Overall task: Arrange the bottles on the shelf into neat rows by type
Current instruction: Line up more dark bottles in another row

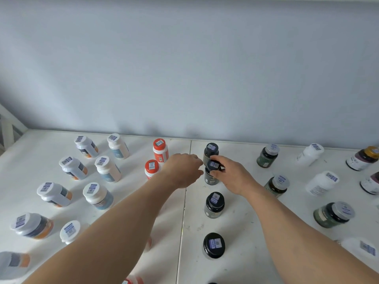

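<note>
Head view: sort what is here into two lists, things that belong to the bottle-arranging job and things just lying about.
Job:
- black-capped bottle gripped by the right hand
- left hand, beside it
- black-capped row
- red-capped bottles
- white bottles with orange labels
- shelf

Not the job:
- grey wall
- white frame at far left

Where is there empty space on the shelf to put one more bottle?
Bare shelf lies between the black-capped row and the green jars, and along the wall behind the back bottles. It is crowded where the right hand grips a black-capped bottle, with the left hand beside it.
</note>
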